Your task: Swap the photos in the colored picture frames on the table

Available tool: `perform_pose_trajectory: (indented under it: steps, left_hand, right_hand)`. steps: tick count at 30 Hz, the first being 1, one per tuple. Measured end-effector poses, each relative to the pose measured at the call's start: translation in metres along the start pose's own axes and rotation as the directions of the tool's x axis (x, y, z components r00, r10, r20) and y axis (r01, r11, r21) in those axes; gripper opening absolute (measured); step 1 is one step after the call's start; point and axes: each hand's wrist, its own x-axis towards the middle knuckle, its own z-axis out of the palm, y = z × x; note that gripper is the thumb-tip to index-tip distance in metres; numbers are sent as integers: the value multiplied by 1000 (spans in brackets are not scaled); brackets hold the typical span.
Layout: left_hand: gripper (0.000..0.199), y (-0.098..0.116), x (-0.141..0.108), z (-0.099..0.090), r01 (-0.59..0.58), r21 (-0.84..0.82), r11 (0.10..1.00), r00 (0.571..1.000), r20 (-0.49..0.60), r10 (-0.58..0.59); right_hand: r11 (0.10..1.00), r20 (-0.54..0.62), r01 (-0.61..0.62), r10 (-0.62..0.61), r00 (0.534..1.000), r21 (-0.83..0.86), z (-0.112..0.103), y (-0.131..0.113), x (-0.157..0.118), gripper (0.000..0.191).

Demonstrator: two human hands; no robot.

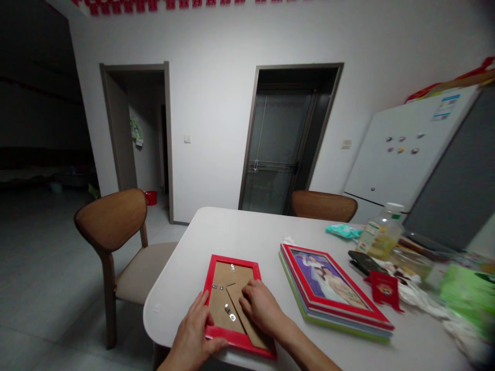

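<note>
A red picture frame (235,337) lies face down on the white table, its brown backing board (222,273) and small metal clips showing. A brown stand flap (247,317) runs diagonally across the backing. My left hand (195,330) grips the frame's lower left edge, thumb along the bottom rim and fingers on the left side. Over the right side, my right hand (261,306) has its fingers curled at the flap; whether they pinch it is hard to make out. To the right is a stack of frames (336,288), a red one with a photo on top.
Beyond the stack on the table (232,229) are a bottle (381,232), a teal packet (343,231), a dark object (363,263), a red pouch (384,289) and a green bag (467,296). Wooden chairs stand left (112,221) and behind (325,205).
</note>
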Motion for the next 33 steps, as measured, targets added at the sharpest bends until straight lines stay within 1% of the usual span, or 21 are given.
perform_pose_trajectory:
  steps: [3, 8, 11, 13, 16, 19, 21, 25, 33]
  left_hand:
    - [24, 1, 0, 0, 8, -2, 1000, 1000, 1, -8]
    - [23, 1, 0, 0, -7, 6, 1000, 1000, 0, 7]
    - [22, 1, -1, 1, -8, 25, 1000, 1000, -3, 8]
    - [22, 2, -1, 0, -4, 29, 1000, 1000, -6, 4]
    - [21, 3, -1, -1, 6, 19, 1000, 1000, 2, -6]
    - [21, 4, -1, -2, 9, 10, 1000, 1000, 8, -9]
    - [20, 3, -1, -1, 4, 10, 1000, 1000, 7, -5]
    - [22, 3, -1, -1, 9, 22, 1000, 1000, 8, -9]
    - [24, -1, 0, 1, -15, 35, 999, 1000, -3, 16]
  right_hand:
    - [1000, 13, -9, 9, 1000, -10, -3, -4, -4, 23]
    - [1000, -5, -13, 13, 1000, -3, 0, -7, -8, 22]
    - [998, -17, 40, -39, 999, 54, 3, -12, -9, 24]
    - [992, -22, 76, -74, 997, 97, 6, -16, -9, 29]
    - [990, -15, 80, -79, 997, 120, 8, -20, -7, 28]
    - [991, 13, 68, -70, 997, 115, 8, -22, -5, 26]
    - [992, 24, 73, -76, 997, 108, 8, -21, -3, 29]
    - [990, 9, 106, -108, 994, 97, 8, -19, -2, 35]
    - [992, 10, 111, -112, 994, 61, 10, -18, 0, 29]
